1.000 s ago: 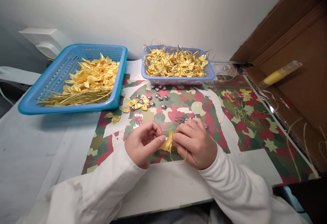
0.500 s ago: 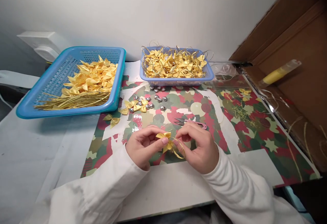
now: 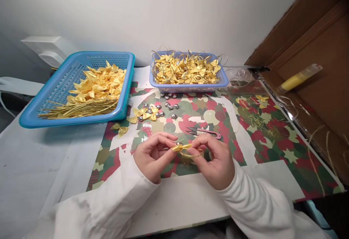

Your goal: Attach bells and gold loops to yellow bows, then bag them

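Note:
Between my two hands is a yellow ribbon bow (image 3: 182, 147), turned edge-on, with a silver jingle bell (image 3: 179, 143) showing at its far side. My left hand (image 3: 154, 156) pinches the bow's left end between thumb and fingers. My right hand (image 3: 214, 159) is closed with thumb and forefinger on the bow's right end. A loop of gold cord (image 3: 191, 154) hangs from the bow beside the right fingertips. A thin needle-like piece (image 3: 177, 137) sticks out near the left fingertips. Just beyond the right hand lie pink-handled thread snips (image 3: 203, 132).
A large blue basket (image 3: 73, 121) at left holds yellow bows and gold cords. A smaller blue basket (image 3: 188, 87) at the back holds bows with cord loops. Several silver bells (image 3: 170, 106) and loose bows (image 3: 120, 129) lie on the patterned mat. Cardboard (image 3: 308, 43) stands at right.
The bow has turned from facing up to edge-on, bringing the silver bell into view. My right fingers have moved onto the bow's right end.

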`<state>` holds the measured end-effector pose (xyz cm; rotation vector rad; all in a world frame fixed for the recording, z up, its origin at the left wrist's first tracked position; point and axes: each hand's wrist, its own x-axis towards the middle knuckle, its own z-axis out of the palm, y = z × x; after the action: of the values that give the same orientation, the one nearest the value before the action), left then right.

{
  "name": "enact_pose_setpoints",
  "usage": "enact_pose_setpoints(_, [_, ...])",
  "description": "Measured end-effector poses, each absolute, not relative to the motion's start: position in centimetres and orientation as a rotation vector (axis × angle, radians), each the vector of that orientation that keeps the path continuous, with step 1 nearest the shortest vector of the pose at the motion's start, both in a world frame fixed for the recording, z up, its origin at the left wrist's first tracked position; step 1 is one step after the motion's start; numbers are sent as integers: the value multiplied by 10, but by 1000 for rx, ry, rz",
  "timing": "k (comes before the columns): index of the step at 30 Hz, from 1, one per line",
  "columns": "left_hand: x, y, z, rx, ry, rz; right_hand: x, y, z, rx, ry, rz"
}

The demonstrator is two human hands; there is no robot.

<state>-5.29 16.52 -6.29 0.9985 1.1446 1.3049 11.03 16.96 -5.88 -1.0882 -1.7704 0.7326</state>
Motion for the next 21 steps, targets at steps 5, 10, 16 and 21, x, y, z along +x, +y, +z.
enact_pose_setpoints(5, [-52, 160, -67, 1171, 1203, 1172, 110, 173, -61, -964, -1802, 597])
enact_pose_setpoints(10, [-55, 158, -68, 1258, 1304, 1123, 109, 172, -63, -910, -1871, 413])
enact_pose_setpoints(16, [-59, 159, -64, 1494, 1351, 1207, 102, 162, -63, -1159, -1672, 677])
enact_pose_setpoints(21, [-61, 159, -63, 1681, 1295, 1250, 101, 161, -62, -1219, -1716, 732])
